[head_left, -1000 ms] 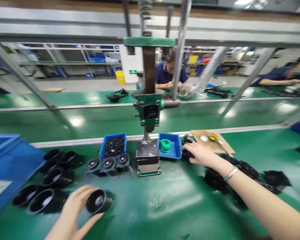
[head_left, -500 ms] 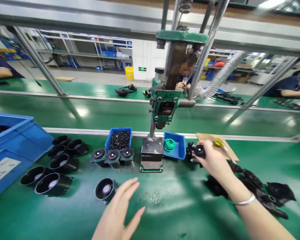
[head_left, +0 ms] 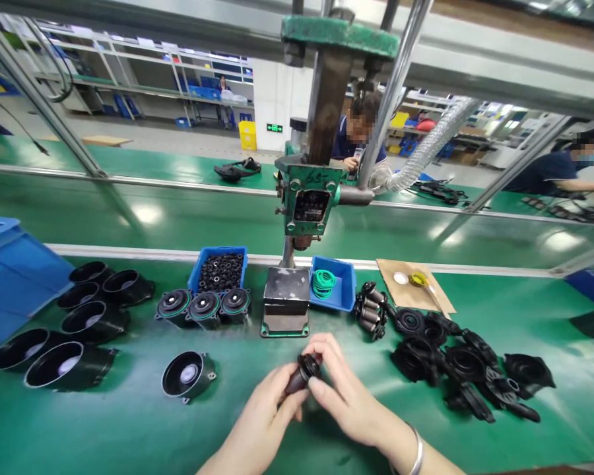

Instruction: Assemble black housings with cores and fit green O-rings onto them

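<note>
Both hands meet over the bench in front of the press, around a dark cylindrical rotor with a black flanged end [head_left: 305, 369]. My left hand [head_left: 272, 406] is closed around its lower body. The fingers of my right hand [head_left: 344, 399] close on the flanged end. Similar rotors [head_left: 371, 310] lie bunched to the right of a small blue bin [head_left: 344, 287] of green rings [head_left: 323, 284]. A single round black housing [head_left: 187, 375] sits left of my hands, its open mouth turned toward me. Three housings fitted with discs and green rings [head_left: 204, 305] stand in a row farther back.
The green-topped press [head_left: 311, 198] rises at the centre over its metal block [head_left: 286, 290]. More housings [head_left: 69, 363] stand by a large blue crate [head_left: 24, 277] at left. Black covers [head_left: 462, 363] are heaped at right, near cardboard [head_left: 400, 293] with a yellow pot. People sit across the bench.
My right hand has come back from the rotor bunch to the middle, bringing a rotor. My left hand, spread before, has moved right and now grips it too. The view has shifted slightly.
</note>
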Tool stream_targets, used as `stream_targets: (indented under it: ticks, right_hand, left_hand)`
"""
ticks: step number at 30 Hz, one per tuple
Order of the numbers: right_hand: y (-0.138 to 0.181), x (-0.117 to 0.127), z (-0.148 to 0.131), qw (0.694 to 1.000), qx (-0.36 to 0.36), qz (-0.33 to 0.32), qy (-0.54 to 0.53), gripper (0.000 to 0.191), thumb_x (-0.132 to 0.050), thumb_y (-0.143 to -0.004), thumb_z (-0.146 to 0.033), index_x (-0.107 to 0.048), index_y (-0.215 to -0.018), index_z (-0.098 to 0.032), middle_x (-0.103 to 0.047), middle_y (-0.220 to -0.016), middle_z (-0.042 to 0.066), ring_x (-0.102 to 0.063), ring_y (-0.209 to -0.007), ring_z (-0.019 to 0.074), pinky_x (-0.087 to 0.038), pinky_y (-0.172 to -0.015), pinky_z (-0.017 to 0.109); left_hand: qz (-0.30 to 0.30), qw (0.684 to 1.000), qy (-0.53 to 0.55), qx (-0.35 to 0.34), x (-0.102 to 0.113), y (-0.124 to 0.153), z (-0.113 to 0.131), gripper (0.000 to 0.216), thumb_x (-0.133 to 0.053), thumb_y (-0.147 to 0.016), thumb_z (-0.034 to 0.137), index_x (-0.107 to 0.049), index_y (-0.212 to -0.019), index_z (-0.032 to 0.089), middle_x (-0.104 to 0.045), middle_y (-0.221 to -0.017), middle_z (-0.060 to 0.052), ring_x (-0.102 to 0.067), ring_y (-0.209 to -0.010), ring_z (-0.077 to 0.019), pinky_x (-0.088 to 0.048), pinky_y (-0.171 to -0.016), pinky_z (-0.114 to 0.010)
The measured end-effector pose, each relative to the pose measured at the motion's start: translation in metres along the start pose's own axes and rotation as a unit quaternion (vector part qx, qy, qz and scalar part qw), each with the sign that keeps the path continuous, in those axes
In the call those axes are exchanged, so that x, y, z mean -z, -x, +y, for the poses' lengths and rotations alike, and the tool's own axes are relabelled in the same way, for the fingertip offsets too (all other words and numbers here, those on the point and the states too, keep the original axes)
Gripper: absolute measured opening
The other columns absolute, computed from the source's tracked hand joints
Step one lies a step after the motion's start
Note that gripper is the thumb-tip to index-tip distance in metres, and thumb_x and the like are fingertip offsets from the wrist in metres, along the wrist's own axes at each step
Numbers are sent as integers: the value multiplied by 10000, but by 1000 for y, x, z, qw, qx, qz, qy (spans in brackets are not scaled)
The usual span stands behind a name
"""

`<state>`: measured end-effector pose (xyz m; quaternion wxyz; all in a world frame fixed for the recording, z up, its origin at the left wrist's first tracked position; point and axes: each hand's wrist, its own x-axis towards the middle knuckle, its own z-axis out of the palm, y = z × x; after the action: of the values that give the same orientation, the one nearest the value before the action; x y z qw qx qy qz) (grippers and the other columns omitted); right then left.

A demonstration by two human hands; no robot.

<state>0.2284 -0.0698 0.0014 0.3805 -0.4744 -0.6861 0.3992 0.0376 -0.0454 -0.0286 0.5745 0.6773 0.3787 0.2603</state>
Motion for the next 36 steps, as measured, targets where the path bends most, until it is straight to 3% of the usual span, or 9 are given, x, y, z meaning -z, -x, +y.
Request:
stream_targets:
  ticks: [6, 13, 17, 20, 23, 27, 30, 33, 36]
  right_hand:
    - [-16, 6, 11, 995, 0, -41, -89, 325, -587, -877, -155, -478, -1167, -252, -472, -1077, 37, -527, -861, 158, -500, -821, 308]
    - [-16, -8, 32, 985, -19, -42, -164, 423, -558, -692, 2, -475, -1023, -247, -448, -1052, 23, -499, -936, 162, -467, -816, 280]
    - [-14, -11, 46, 966, -36, -27, -254, 397, -555, -692, -4, -461, -993, -246, -432, -1044, 20, -480, -916, 156, -449, -787, 266]
    - [-15, -11, 47, 955, -48, -19, -294, 380, -573, -696, -18, -453, -974, -248, -421, -1019, 10, -470, -863, 143, -439, -743, 251]
    - [-16, -11, 43, 974, -39, -5, -224, 404, -563, -644, 8, -460, -943, -244, -431, -984, 6, -466, -827, 144, -428, -703, 239]
    - [-13, 6, 45, 995, 2, -18, -98, 425, -546, -597, 18, -482, -927, -243, -474, -969, 8, -478, -813, 154, -417, -685, 242]
    - [-13, 33, 56, 995, -31, 35, -93, 342, -546, -664, -34, -475, -932, -236, -471, -958, 11, -488, -844, 160, -421, -727, 256]
    - [-16, 57, 69, 981, -106, 95, -134, 272, -571, -743, -122, -455, -961, -235, -430, -876, -13, -448, -746, 133, -387, -669, 238]
    - [-19, 69, 78, 978, -133, 103, -122, 259, -592, -755, -178, -451, -964, -235, -395, -817, -32, -409, -690, 125, -361, -633, 235]
  left_hand:
    - [-2, 997, -77, 13, 28, 2, 11, 221, -434, -1020, 328, -581, -1153, 231, -579, -709, 23, -571, -676, -182, -462, -705, -295]
    - [-15, 983, -181, -43, 23, -3, 6, 288, -377, -992, 210, -594, -1180, 190, -644, -894, -55, -600, -645, -177, -513, -671, -303]
    - [-23, 964, -252, -74, 20, -9, 7, 290, -423, -972, 124, -577, -1210, 183, -678, -965, -81, -678, -824, -208, -563, -748, -298]
    - [-49, 916, -394, -52, 14, -20, 11, 300, -508, -921, 50, -602, -1178, 172, -701, -991, -88, -712, -870, -219, -586, -767, -304]
    - [-46, 855, -517, -14, 2, -34, 14, 298, -507, -822, -48, -665, -987, 142, -712, -901, -110, -724, -779, -270, -589, -700, -365]
    - [-18, 831, -556, -8, -7, -43, 20, 271, -519, -759, -65, -677, -840, 140, -705, -760, -108, -710, -673, -277, -541, -598, -330]
    - [17, 817, -577, -4, 23, -43, 34, 175, -565, -846, 54, -658, -754, 169, -692, -699, -85, -688, -626, -241, -497, -575, -294]
    - [104, 792, -601, 21, 88, -52, 55, 265, -458, -995, 271, -650, -841, 172, -693, -770, -97, -670, -690, -233, -494, -648, -309]
    - [150, 778, -609, 41, 155, -82, 69, 230, -442, -1001, 231, -652, -1052, 151, -710, -1038, -140, -679, -911, -258, -509, -810, -354]
